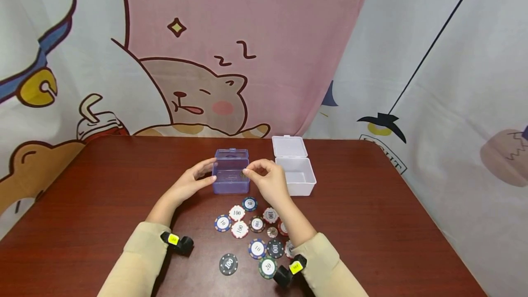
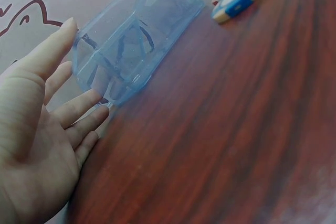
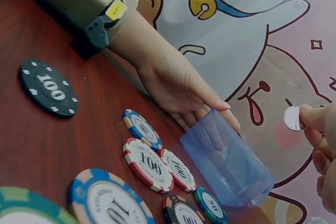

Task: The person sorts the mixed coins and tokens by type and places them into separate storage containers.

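Observation:
A translucent blue plastic box (image 1: pixel 231 187) with its lid raised stands on the table. My left hand (image 1: pixel 189 186) is at its left side, fingers extended and fingertips right at the wall; the left wrist view shows the palm beside the box. Over the box's right side, my right hand (image 1: pixel 270 181) pinches a round silver coin (image 3: pixel 293 118) between thumb and forefinger. Nearer to me lie several poker chips, among them a black 100 chip (image 1: pixel 228 264), a green 20 chip (image 1: pixel 268 267) and a white 100 chip (image 1: pixel 237 213). Silver coins (image 1: pixel 272 232) sit among them.
A white plastic box (image 1: pixel 301 189) with its lid raised stands right of the blue one, partly behind my right hand. The dark red wooden table (image 1: pixel 103 214) ends at a printed cloth (image 1: pixel 288 49) hanging behind it. My right forearm covers some chips.

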The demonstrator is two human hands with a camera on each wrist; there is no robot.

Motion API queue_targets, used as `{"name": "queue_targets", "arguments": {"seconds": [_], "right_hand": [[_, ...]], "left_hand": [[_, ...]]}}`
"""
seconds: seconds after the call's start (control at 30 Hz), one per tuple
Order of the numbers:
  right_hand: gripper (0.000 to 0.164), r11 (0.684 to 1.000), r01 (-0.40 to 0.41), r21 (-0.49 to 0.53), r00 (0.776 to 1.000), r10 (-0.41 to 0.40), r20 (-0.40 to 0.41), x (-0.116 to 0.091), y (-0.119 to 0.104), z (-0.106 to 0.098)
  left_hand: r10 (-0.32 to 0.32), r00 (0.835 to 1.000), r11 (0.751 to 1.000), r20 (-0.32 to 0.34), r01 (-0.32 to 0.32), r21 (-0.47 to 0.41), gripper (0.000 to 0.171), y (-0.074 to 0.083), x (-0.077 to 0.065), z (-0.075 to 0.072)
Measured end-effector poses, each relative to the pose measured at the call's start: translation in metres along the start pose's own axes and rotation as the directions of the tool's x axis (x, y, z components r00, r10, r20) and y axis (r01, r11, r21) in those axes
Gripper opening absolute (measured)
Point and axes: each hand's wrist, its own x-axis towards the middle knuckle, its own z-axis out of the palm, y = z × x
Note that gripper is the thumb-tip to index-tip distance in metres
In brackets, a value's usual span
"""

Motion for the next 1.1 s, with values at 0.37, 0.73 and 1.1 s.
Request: {"name": "queue_targets", "arguments": {"seconds": [0.37, 0.73, 1.1], "right_hand": [[0.009, 0.999, -0.044, 0.023, 0.999, 0.045, -0.031, 0.021, 0.011, 0.018], [0.010, 0.993, -0.100, -0.068, 0.994, 0.096, -0.058, 0.030, 0.022, 0.028], [0.011, 0.983, -0.144, -0.112, 0.987, 0.135, -0.086, 0.035, 0.038, 0.033]], "left_hand": [[-0.017, 1.000, 1.000, -0.006, 0.017, -0.018, 0.060, 0.001, -0.001, -0.001], [-0.017, 1.000, 1.000, -0.004, 0.016, -0.024, 0.061, -0.001, 0.000, 0.000], [-0.018, 1.000, 1.000, -0.009, 0.017, -0.025, 0.060, 0.000, 0.000, 0.000]]}}
